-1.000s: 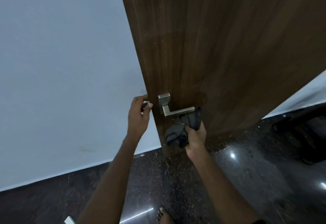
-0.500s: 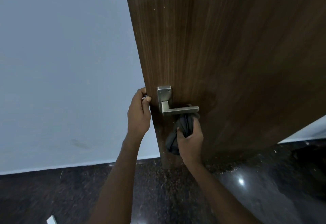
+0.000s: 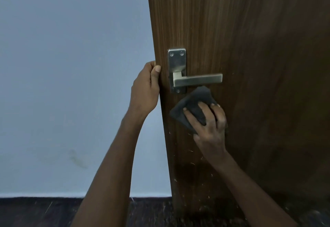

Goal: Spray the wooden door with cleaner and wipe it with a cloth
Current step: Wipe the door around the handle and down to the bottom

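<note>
1. Head view: the door [image 3: 241,39] stands ajar, its free edge towards the pale wall [image 3: 71,65], and fills the right of the view.
2. The left hand [image 3: 145,89] grips that free edge level with the handle, fingers [image 3: 157,70] curled round it with the thumb on the near face. I take this as a brace, so the door does not swing away under the wiping pressure.
3. The right hand [image 3: 209,124] presses a dark cloth [image 3: 192,103] flat against the wood just below the lever [image 3: 198,80]. Its fingers are spread over the folded cloth rather than clenched, pinning it to the face; a spread hand pushes over a wider patch.
4. The cloth's top corner comes up just under the lever, close to the plate [image 3: 176,65]; whether it touches the metal I cannot tell.
5. No spray bottle is in sight, so this looks like the wiping step.
6. Pale flecks and scratches show on the lower door near the dark floor [image 3: 44,212]; that part likely still wants a wipe.
</note>
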